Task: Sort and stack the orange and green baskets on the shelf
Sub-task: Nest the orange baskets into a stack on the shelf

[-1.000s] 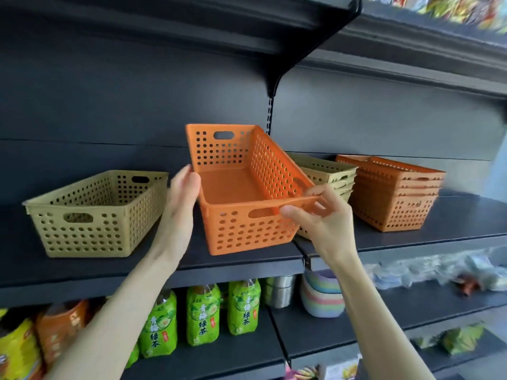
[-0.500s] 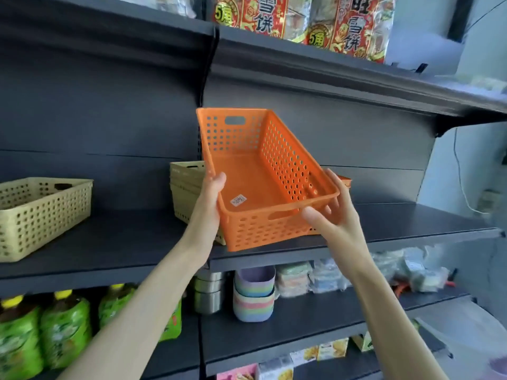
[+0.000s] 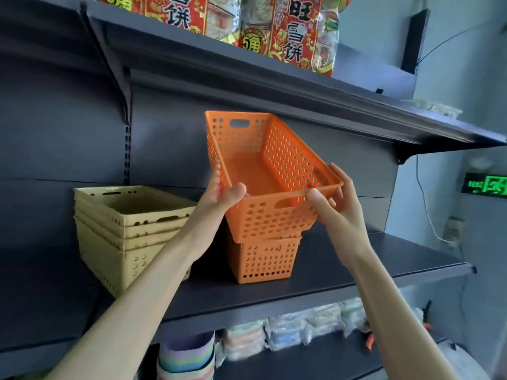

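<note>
Gripping orange basket (image 3: 274,171) by near corners w/ L hand (image 3: 219,196) & R hand (image 3: 337,209), fingers curled, holding it over orange stack (image 3: 263,259).

Left hand (image 3: 219,197), right hand (image 3: 338,207) raised, gripping basket (image 3: 270,222)

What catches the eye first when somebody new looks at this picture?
The orange basket at centre stands out, gripped at its near corners by the left hand and right hand, over the orange stack on the middle shelf. Beside it on the left stands the green stack; red snack bags line the top shelf.
</note>
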A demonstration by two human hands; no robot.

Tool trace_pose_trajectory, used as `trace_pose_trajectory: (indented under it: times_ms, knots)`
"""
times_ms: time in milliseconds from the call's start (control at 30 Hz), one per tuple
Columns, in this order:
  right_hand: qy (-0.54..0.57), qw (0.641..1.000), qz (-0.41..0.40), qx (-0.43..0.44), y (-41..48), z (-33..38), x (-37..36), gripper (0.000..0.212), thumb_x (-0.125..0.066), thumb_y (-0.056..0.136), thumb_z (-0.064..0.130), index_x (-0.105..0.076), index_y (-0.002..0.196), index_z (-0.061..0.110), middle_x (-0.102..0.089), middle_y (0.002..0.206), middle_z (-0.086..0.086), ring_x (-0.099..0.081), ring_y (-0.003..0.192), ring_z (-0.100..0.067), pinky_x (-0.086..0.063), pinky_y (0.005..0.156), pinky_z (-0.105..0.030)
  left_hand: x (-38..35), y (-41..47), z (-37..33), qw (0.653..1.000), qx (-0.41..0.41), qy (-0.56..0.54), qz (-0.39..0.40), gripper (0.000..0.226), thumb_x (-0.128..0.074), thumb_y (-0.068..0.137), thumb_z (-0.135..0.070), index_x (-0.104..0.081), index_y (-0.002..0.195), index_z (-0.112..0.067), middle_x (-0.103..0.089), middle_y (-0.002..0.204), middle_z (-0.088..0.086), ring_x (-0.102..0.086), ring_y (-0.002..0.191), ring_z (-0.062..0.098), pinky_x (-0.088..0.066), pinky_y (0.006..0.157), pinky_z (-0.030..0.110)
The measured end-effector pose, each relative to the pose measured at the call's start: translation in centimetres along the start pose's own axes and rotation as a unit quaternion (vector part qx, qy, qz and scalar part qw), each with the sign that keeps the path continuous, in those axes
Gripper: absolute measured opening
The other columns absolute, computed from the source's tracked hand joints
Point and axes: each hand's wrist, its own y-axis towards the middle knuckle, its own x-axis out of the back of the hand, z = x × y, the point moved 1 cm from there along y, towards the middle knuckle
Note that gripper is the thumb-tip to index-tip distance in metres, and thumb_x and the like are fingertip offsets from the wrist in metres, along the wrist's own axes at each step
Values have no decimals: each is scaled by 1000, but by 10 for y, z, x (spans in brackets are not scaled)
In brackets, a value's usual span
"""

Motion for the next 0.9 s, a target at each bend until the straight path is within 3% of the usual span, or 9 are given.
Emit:
trace_pose_trajectory:
  times_ms: [100,233,333,433,533,633,700,800,900]
  knots:
    - [-5,1000,3,12,32,-19,14,72,-69,80,29,-31,140,19,-54,132,-14,-62,104,0,-50,76,-14,-11,33,17,1000,-21,4,-13,114,-64,46,-81,-30,142,-31,-61,127,-6,-59,114,10,-46,94,29]
    - [22,1000,4,9,66,-48,28,67,-62,82,23,-30,141,17,-60,118,1,-63,96,6,-49,71,-12,-23,69,36,998,-16,32,-54,114,-53,49,-88,-27,145,-33,-56,134,-9,-55,116,2,-42,100,31]
    - [34,999,11,0,91,-75,35,66,-64,83,24,-31,139,19,-61,115,-4,-64,96,-7,-50,68,-14,-29,89,51,994,-21,81,-68,102,-45,56,-89,-31,143,-36,-55,132,-17,-52,117,-5,-42,94,17]
    - [63,997,32,-17,110,-105,35,63,-65,85,26,-31,138,22,-63,111,-4,-63,95,-14,-52,68,-18,-28,101,66,989,-7,114,-94,87,-35,68,-81,-29,144,-39,-51,134,-21,-49,115,-13,-41,96,15]
    - [79,994,54,-44,126,-125,38,68,-66,84,32,-29,140,25,-60,123,-2,-62,106,-12,-55,78,-23,-30,110,77,982,-3,135,-135,88,-34,64,-87,-36,140,-42,-59,128,-17,-54,113,-7,-44,89,16]
    - [89,992,72,-53,136,-140,43,72,-67,82,35,-27,142,28,-60,122,7,-62,104,-2,-53,74,-18,-34,115,89,978,22,145,-151,93,-37,59,-90,-38,138,-40,-62,125,-14,-57,112,-2,-48,87,16]
    - [73,992,86,-58,137,-147,45,70,-67,82,41,-29,141,31,-62,120,8,-64,101,-7,-50,70,-20,-36,115,95,971,59,150,-178,90,-35,55,-91,-48,128,-41,-67,113,-15,-61,106,-1,-50,87,19]
    - [30,994,88,-53,138,-158,49,58,-62,86,42,-38,137,27,-61,115,8,-65,92,-14,-51,66,-26,-40,113,104,948,86,190,-238,76,-27,70,-77,-58,119,-28,-68,103,-12,-61,96,-5,-46,90,17]
    - [-5,997,70,-39,139,-166,56,48,-58,88,41,-43,132,27,-59,111,12,-65,94,-15,-55,73,-30,-45,114,111,938,91,233,-239,67,-24,83,-65,-61,118,-22,-68,104,-10,-61,95,-5,-46,84,14]
